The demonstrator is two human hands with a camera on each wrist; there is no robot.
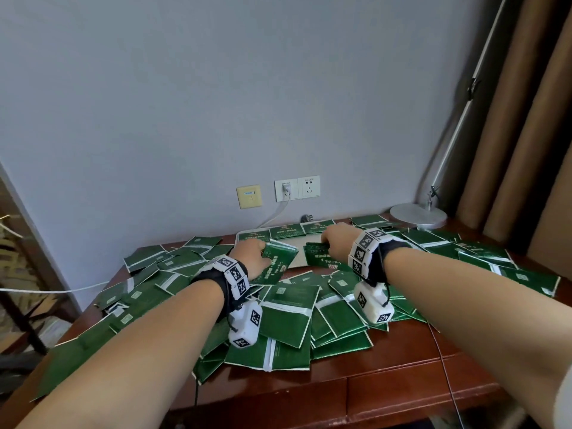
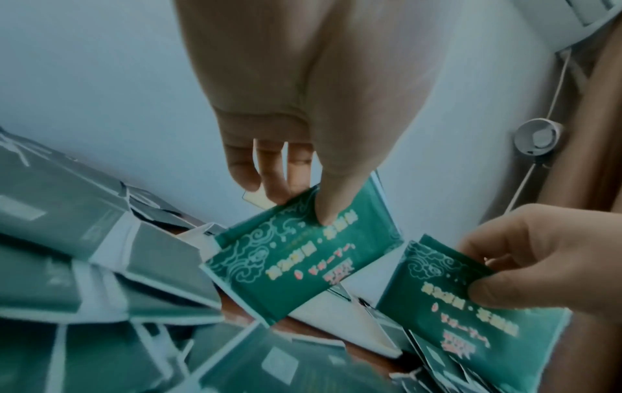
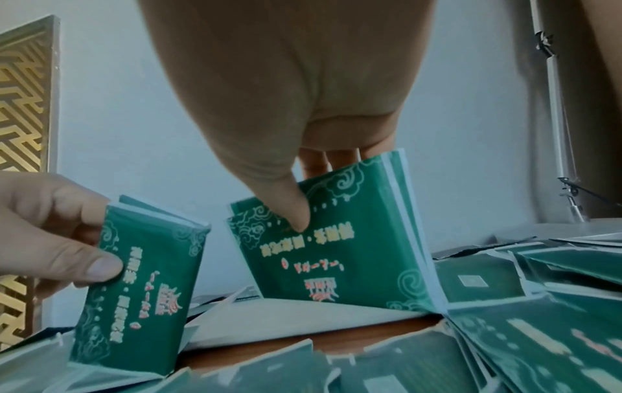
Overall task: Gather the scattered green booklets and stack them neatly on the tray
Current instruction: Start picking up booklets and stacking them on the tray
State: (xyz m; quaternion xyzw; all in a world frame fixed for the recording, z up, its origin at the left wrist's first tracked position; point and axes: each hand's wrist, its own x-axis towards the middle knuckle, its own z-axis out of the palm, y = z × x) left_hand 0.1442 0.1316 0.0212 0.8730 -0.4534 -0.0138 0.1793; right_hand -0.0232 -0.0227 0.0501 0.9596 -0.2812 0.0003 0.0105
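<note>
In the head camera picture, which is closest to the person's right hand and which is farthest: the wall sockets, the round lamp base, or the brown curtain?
Counting from the right hand, in the head view:
1. The round lamp base, on the desk just to the hand's right and behind it.
2. The wall sockets, on the wall above and left of the hand. These two are fairly close to call.
3. The brown curtain, far right.

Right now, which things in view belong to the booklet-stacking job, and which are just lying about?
Part of the job:
- left hand, gripping a small bundle of green booklets
- right hand, gripping another bundle
- tray, with a row of booklets at its far edge
- scattered booklets on the desk

Just lying about:
- lamp base
- wall sockets
- white cable
- curtain
</note>
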